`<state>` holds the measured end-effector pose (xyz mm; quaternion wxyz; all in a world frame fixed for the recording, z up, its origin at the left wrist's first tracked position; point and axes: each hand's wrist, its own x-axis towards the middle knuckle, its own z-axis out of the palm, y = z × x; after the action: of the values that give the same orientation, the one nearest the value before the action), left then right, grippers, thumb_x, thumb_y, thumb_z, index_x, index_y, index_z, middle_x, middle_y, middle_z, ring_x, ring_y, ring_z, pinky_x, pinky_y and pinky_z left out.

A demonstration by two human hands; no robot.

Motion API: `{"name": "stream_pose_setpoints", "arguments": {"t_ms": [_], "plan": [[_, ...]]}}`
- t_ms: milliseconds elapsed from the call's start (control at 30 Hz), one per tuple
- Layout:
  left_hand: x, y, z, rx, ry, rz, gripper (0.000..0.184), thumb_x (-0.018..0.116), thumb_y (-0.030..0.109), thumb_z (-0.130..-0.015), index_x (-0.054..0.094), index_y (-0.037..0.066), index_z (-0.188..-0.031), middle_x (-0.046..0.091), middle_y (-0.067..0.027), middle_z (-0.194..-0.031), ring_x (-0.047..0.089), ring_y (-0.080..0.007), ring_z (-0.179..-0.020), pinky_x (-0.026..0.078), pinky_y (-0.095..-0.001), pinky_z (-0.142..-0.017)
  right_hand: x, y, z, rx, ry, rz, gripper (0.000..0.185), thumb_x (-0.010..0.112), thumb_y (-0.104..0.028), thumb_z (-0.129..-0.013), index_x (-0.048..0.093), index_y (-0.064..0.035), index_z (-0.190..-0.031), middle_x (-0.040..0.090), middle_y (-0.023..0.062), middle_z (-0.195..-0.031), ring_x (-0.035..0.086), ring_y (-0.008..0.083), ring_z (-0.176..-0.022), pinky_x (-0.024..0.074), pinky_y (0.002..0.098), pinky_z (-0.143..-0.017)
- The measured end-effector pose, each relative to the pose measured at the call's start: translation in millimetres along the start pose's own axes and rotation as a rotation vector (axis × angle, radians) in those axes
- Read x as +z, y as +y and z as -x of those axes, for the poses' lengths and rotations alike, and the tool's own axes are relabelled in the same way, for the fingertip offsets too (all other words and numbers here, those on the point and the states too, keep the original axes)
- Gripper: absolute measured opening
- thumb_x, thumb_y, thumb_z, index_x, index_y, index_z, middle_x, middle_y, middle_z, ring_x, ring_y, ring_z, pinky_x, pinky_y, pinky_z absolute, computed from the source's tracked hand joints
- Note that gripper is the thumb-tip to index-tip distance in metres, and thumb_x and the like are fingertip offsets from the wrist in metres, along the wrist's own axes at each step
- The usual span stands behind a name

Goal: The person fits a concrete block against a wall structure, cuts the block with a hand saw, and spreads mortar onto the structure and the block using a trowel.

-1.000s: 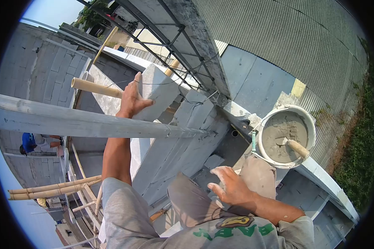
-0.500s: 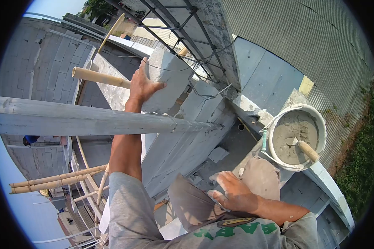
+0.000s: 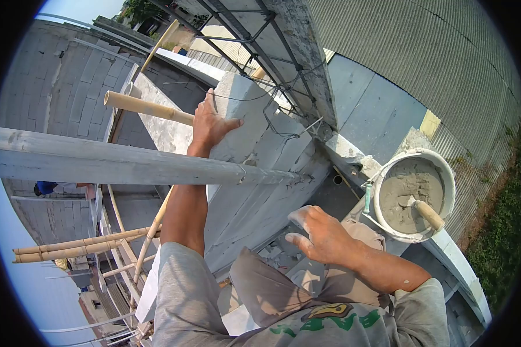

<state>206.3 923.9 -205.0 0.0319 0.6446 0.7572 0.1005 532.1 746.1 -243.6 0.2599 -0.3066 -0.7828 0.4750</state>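
Up on the block wall (image 3: 266,199), my left hand (image 3: 210,124) grips the near end of a pale grey concrete block (image 3: 240,118), thumb along its face and fingers over the far edge. The block sits against the neighbouring wall block, beside a thin loose wire. My left forearm passes behind a long grey pole (image 3: 98,159). Over my knee, my right hand (image 3: 324,234) hovers with fingers apart and nothing in it; its fingertips look dusted with mortar. To its right stands a white bucket (image 3: 378,194) of wet mortar (image 3: 408,179), with a wooden-handled trowel (image 3: 425,212) stuck in it.
A rebar cage (image 3: 260,43) rises beside a concrete column at the wall's far end. Bamboo poles (image 3: 81,246) form scaffolding at left, with a drop below. One bamboo stub (image 3: 147,108) juts out near my left hand. A corrugated roof (image 3: 422,58) lies beyond the bucket.
The concrete block has shifted slightly right with my left hand, and the gap between it and the wall block has narrowed. My right hand has lifted off my knee.
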Motion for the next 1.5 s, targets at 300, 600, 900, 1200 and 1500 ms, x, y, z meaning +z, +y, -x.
{"name": "stream_pose_setpoints", "arguments": {"t_ms": [300,600,900,1200,1500], "plan": [[2,-25,-15,0.049,-0.064,0.191,0.117,0.089,0.038,-0.056,0.033,-0.008,-0.147,0.057,-0.0275,-0.123,0.054,-0.0398,-0.118,0.043,-0.0417,-0.104,-9,12,-2,0.031,0.005,0.009,0.039,0.069,-0.024,-0.09,0.059,0.0059,-0.113,0.06,0.0214,-0.101,0.06,0.0371,-0.096,0.0508,0.0448,-0.083],[-3,-4,-3,0.106,-0.033,-0.006,0.117,0.09,0.037,-0.056,0.032,-0.007,-0.148,0.057,-0.0256,-0.121,0.054,-0.0383,-0.116,0.044,-0.0426,-0.102,-14,11,-6,0.095,-0.049,0.005,0.04,0.068,-0.025,-0.091,0.06,0.0072,-0.114,0.061,0.0225,-0.104,0.061,0.0371,-0.099,0.0516,0.0442,-0.085],[-4,1,2,0.038,-0.02,-0.043,0.119,0.089,0.039,-0.056,0.03,-0.007,-0.149,0.057,-0.0262,-0.123,0.055,-0.0388,-0.118,0.045,-0.0417,-0.102,-69,-6,-67,-0.13,0.324,0.01,0.031,0.071,-0.017,-0.088,0.062,0.0055,-0.108,0.064,0.0187,-0.095,0.065,0.0349,-0.09,0.0536,0.0419,-0.078],[0,-10,-2,0.001,-0.113,0.027,0.118,0.085,0.052,-0.059,0.034,-0.005,-0.148,0.056,-0.026,-0.126,0.057,-0.0399,-0.117,0.046,-0.0463,-0.099,-94,-85,-268,-0.496,0.536,1.099,0.033,0.065,-0.014,-0.087,0.062,0.0049,-0.114,0.067,0.0193,-0.108,0.068,0.0258,-0.096,0.0562,0.0359,-0.083],[-4,-5,0,0.004,-0.095,-0.058,0.124,0.086,0.05,-0.057,0.028,-0.004,-0.152,0.052,-0.0257,-0.132,0.054,-0.0399,-0.121,0.046,-0.0436,-0.103,-107,-86,-321,-0.086,0.293,0.956,0.022,0.059,-0.013,-0.091,0.07,0.0014,-0.105,0.074,0.0164,-0.095,0.075,0.0282,-0.086,0.0592,0.0409,-0.073]]}}
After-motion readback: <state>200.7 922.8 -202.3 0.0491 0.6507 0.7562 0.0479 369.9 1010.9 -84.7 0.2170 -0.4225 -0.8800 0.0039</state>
